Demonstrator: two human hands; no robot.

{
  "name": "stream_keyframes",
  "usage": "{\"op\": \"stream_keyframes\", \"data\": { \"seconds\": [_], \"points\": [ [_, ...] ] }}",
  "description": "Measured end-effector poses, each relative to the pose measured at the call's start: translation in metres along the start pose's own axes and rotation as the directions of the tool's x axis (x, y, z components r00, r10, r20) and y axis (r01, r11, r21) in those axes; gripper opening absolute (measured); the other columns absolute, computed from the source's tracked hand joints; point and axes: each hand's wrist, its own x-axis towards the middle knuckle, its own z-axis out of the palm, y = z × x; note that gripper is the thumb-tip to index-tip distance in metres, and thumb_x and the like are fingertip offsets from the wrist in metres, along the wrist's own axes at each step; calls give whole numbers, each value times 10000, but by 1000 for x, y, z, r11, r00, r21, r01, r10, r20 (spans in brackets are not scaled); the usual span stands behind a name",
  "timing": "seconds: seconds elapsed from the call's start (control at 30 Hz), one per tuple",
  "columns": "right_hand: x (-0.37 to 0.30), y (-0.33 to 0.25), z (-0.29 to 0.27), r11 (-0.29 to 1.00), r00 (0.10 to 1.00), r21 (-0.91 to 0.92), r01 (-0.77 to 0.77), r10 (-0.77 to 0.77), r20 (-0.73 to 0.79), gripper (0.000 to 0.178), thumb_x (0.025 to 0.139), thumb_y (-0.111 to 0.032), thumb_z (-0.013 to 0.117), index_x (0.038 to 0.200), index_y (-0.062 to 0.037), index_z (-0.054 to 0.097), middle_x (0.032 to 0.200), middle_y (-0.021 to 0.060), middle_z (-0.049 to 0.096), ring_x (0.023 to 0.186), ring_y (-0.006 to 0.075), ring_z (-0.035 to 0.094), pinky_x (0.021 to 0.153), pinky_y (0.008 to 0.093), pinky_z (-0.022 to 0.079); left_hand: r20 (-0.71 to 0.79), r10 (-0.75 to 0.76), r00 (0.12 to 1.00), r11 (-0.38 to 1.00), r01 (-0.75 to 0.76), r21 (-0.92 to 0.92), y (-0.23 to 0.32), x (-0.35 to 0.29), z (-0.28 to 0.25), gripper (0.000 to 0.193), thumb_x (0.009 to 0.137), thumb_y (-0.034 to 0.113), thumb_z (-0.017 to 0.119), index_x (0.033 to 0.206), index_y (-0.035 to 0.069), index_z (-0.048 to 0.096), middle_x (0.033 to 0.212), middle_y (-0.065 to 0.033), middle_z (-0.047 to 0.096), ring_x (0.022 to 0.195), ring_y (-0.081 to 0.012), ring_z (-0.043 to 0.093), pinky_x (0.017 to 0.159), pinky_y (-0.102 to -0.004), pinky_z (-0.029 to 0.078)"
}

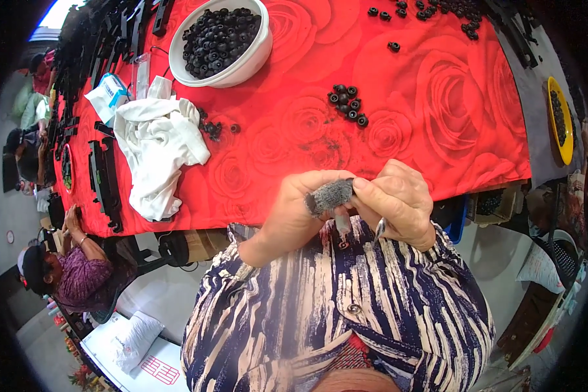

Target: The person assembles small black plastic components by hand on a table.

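Both hands meet just in front of the table's near edge. My left hand (297, 206) is closed, and a grey, fuzzy cloth-like piece (332, 198) lies across its fingertips. Whether the piece is wrapped round a finger or gripped, I cannot tell. My right hand (398, 202) pinches with thumb and fingers at the right end of that piece. A shiny, narrow metal tool (380, 228) sticks out below the right hand; the rest of it is hidden. Beyond the hands, a small group of black ring-shaped parts (346, 103) lies on the red cloth.
A white bowl (268, 46) full of black parts stands at the far left of the rose-patterned red tablecloth (431, 98). Near it lie a white cloth (157, 150) and long black strips (101, 176). A yellow tray (552, 98) sits far right. Another person (78, 274) sits at left.
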Motion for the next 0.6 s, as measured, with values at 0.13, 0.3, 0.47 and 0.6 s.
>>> {"op": "stream_keyframes", "data": {
  "seconds": [0.13,0.3,0.47,0.6],
  "points": [
    [-1,0,3,999,999,14,-37,38,-25,332,623,-22,728,931,33,617,674,38,526,494,153,465,427,287,333,48,42,998,999,-42,3,2,0,-1,268,871,56,572,1120,-43,562,959,-101,632,772,-123,610,653,-244,525],
    [2,-8,-8,871,905,247,-425,412,107,333,734,-34,677,1033,31,545,766,93,543,549,190,506,474,285,376,22,111,994,987,-113,111,4,1,-3,257,876,55,566,1116,-38,573,919,-85,628,763,-114,608,649,-227,512],
    [1,-6,-11,750,808,299,-589,537,245,231,832,-24,547,1054,36,520,799,123,532,643,213,539,566,296,411,11,83,997,985,-83,154,6,-1,-2,233,875,45,562,1093,-35,587,904,-82,629,736,-118,613,634,-224,512],
    [3,-7,-8,802,822,191,-565,529,211,186,833,-1,540,1017,28,548,776,131,537,631,238,543,558,313,423,-11,110,994,977,-106,187,4,0,-3,224,875,36,557,1083,-39,592,900,-81,631,716,-121,616,623,-227,515]
  ]
}}
